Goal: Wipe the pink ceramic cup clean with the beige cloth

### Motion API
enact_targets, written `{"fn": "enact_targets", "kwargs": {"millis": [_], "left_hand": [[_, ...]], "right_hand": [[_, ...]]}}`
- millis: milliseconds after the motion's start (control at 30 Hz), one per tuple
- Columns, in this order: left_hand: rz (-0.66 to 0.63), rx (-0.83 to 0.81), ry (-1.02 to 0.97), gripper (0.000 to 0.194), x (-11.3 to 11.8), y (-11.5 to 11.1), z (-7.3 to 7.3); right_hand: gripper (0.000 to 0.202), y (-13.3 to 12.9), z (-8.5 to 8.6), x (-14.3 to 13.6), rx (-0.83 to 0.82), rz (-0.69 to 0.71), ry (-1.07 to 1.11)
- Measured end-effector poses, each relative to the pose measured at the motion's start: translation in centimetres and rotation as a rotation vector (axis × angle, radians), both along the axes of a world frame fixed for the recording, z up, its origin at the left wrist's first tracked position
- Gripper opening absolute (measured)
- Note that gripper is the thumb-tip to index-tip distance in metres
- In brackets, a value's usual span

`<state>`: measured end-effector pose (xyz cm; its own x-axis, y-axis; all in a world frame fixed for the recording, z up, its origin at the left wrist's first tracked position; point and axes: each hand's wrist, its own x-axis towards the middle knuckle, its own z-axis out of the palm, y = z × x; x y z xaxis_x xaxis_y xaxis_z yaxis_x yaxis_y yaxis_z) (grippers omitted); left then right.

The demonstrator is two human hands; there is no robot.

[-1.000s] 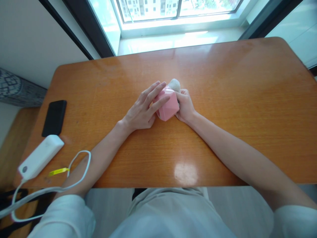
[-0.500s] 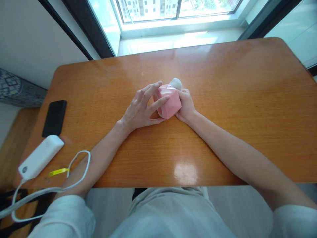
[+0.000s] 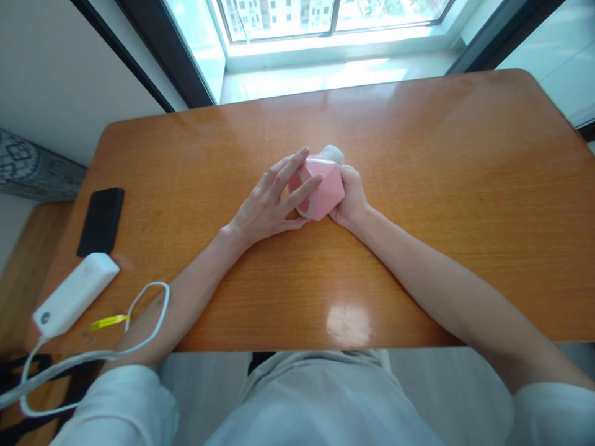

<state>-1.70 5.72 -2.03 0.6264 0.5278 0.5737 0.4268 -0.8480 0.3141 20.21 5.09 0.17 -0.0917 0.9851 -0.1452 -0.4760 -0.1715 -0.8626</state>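
A pink faceted container point(image 3: 328, 189) is held over the middle of the table, its pale-rimmed opening turned left. My left hand point(image 3: 272, 198) is on the opening side, with fingers spread over the rim and facets and the thumb low near the bottom edge. My right hand point(image 3: 352, 193) closes around the container's right side; most of its fingers are hidden behind it. A whitish rounded piece point(image 3: 333, 154) pokes out at the back top, beside my right thumb. Whether it is part of the container or a separate thing, I cannot tell.
On the table's point(image 3: 441, 186) left side lie a black phone point(image 3: 101, 221) and a white power bank point(image 3: 77, 295). A white cable point(image 3: 160, 322) with a yellow tag point(image 3: 108, 322) loops over my left forearm. Beyond the far edge is a window point(image 3: 332, 18).
The pink container has turned slightly and shifted a little to the right, showing more of its facets. Both hands stay on it, with the left fingers moved slightly along.
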Motion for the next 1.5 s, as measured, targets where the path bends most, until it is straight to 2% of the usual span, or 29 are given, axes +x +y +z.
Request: {"fn": "enact_targets", "kwargs": {"millis": [133, 333, 567, 733, 900, 1133, 1500], "left_hand": [[-0.003, -0.018, 0.001, 0.078, 0.4, -0.5, 0.5], [0.034, -0.011, 0.007, 0.082, 0.7, -0.9, 0.4], [-0.013, 0.145, 0.032, 0.097, 0.9, -1.1, 0.6], [0.022, 0.077, 0.017, 0.09, 1.1, -1.3, 0.7], [0.057, -0.054, -0.016, 0.079, 1.5, -1.6, 0.9], [0.027, 0.035, 0.06, 0.096, 1.6, -1.9, 1.1], [0.033, 0.056, 0.076, 0.101, 1.4, -1.9, 1.1]], "right_hand": [[0.046, 0.1, 0.1, 0.2, -0.021, 0.072, 0.067], [0.039, 0.2, 0.1, 0.2, -0.044, 0.071, 0.092], [0.045, 0.3, -0.2, 0.0, -0.003, 0.062, 0.057], [0.042, 0.3, -0.4, 0.0, -0.007, 0.072, 0.136], [0.05, 0.3, -0.6, 0.0, 0.01, 0.053, 0.049], [0.041, 0.7, -1.4, 0.2, 0.014, 0.086, 0.134], [0.045, 0.9, -2.1, 0.4, 0.032, 0.06, 0.122]]}}
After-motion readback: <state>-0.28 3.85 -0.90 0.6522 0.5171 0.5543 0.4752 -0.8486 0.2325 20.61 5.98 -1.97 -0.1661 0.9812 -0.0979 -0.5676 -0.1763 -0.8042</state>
